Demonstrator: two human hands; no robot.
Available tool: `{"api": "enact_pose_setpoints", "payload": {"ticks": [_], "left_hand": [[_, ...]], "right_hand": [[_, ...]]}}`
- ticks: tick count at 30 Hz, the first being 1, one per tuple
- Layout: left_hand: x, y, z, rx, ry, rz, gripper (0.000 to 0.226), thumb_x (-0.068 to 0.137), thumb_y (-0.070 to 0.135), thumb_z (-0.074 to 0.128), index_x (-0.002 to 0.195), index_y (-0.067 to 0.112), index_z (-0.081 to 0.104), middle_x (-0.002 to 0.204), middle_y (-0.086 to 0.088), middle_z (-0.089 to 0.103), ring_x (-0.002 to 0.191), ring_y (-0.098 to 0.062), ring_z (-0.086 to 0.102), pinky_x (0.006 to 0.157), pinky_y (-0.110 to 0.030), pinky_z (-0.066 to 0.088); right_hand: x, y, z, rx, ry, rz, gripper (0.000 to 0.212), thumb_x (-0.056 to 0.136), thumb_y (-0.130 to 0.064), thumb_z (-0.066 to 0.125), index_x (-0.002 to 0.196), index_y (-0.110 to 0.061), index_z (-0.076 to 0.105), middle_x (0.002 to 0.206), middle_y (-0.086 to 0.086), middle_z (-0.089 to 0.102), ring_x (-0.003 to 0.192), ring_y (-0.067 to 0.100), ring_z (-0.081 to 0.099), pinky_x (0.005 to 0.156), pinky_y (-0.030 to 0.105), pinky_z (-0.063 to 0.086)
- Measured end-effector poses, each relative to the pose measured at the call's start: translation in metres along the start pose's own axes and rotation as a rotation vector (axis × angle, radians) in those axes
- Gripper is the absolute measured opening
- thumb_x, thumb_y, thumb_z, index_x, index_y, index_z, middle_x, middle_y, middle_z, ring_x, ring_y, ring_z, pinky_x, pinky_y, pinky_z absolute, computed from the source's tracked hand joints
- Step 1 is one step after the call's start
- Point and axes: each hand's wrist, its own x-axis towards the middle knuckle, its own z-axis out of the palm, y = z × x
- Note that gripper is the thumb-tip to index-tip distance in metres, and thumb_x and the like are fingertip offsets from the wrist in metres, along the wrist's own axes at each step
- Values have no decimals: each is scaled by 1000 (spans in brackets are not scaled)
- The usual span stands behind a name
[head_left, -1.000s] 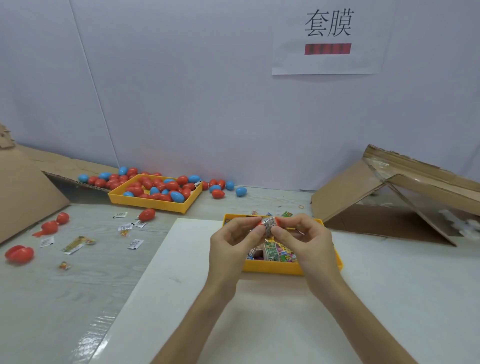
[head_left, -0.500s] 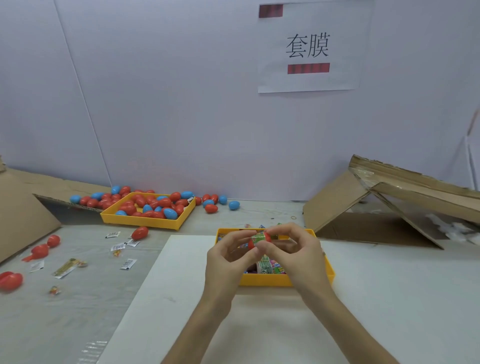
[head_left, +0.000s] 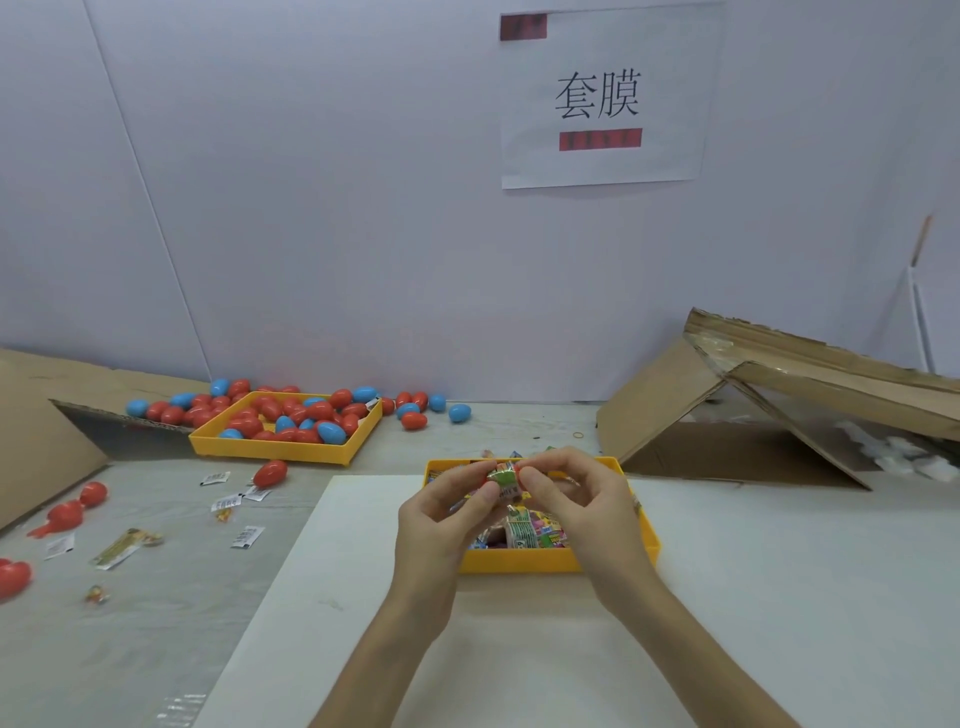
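My left hand (head_left: 441, 512) and my right hand (head_left: 576, 504) meet above a small yellow tray (head_left: 519, 562) and together pinch a red egg capsule (head_left: 503, 479) that has a green printed wrapper around it. Thumbs and forefingers of both hands curl onto the capsule from either side. The tray below holds several colourful printed wrappers (head_left: 524, 530), partly hidden by my hands. It stands on a white sheet (head_left: 363, 597) that covers the near table.
A larger yellow tray (head_left: 280, 449) of red and blue eggs stands at the back left, with more eggs loose around it. Scattered labels and red eggs lie on the grey table at left. Cardboard boxes (head_left: 753, 415) flank both sides. A paper sign hangs on the wall.
The camera has tilted up, so everything sits lower in the frame. My hands have turned the capsule: its silver barcode side showed before, and the green printed side faces me now.
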Motion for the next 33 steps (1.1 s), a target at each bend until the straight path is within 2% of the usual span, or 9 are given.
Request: {"api": "enact_pose_setpoints", "payload": {"ticks": [2,4,6,9,15,21,24,29,33], "left_hand": [[0,-1,-2,24,-5,3,37,72,25,80,108,19,78,110,-11,76,104,-26,73,79,-26,59],[1,-2,-3,59,-13,11,42,73,24,80,114,20,75,113,-9,75,109,-26,71,85,-31,59],[1,-1,-3,79,-3,18,38,72,24,80,110,19,77,112,-10,76,110,-27,71,89,-36,58],[0,0,-2,-3,3,-7,29,79,21,74,106,13,78,109,-15,76,103,-28,73,83,-31,59],[1,2,-1,-39,-25,-45,40,81,21,70,120,9,72,116,-12,74,108,-25,72,85,-27,58],[0,4,0,-54,-18,-32,32,75,28,74,102,13,81,108,-16,75,97,-25,74,81,-28,59],[-1,4,1,-47,-3,-26,29,73,28,75,98,15,82,104,-16,76,93,-24,75,78,-26,59],[-2,5,1,-15,17,-18,33,67,32,79,96,18,83,102,-13,77,93,-24,75,78,-26,59],[-3,5,1,29,10,6,31,72,32,76,99,18,82,101,-14,77,94,-26,75,77,-27,59]], "right_hand": [[1,-1,0,-13,9,25,15,85,-19,77,99,-20,73,96,1,76,90,17,74,74,26,58],[1,-1,0,-52,-13,36,20,85,-15,78,103,-22,73,98,0,76,92,16,73,75,26,58],[1,1,0,-87,-41,41,23,86,-10,77,103,-25,74,99,1,76,96,18,73,80,30,59],[2,0,-1,-84,-52,51,24,86,-8,77,102,-27,75,99,2,76,96,18,73,77,29,58],[3,-4,-6,-14,-100,82,21,88,-8,74,105,-19,75,100,6,76,95,19,73,75,26,57],[3,-6,-7,1,-148,83,29,77,-27,79,105,-26,76,100,6,76,97,22,73,79,31,59],[3,-5,-8,-2,-156,72,29,76,-29,80,104,-29,76,100,5,76,97,23,73,81,34,60],[3,-4,-8,-33,-164,63,29,77,-28,79,104,-20,75,99,5,77,96,21,74,79,32,60],[3,-5,-8,-73,-163,39,25,76,-28,80,100,-22,75,93,5,77,92,21,74,76,31,60]]}}
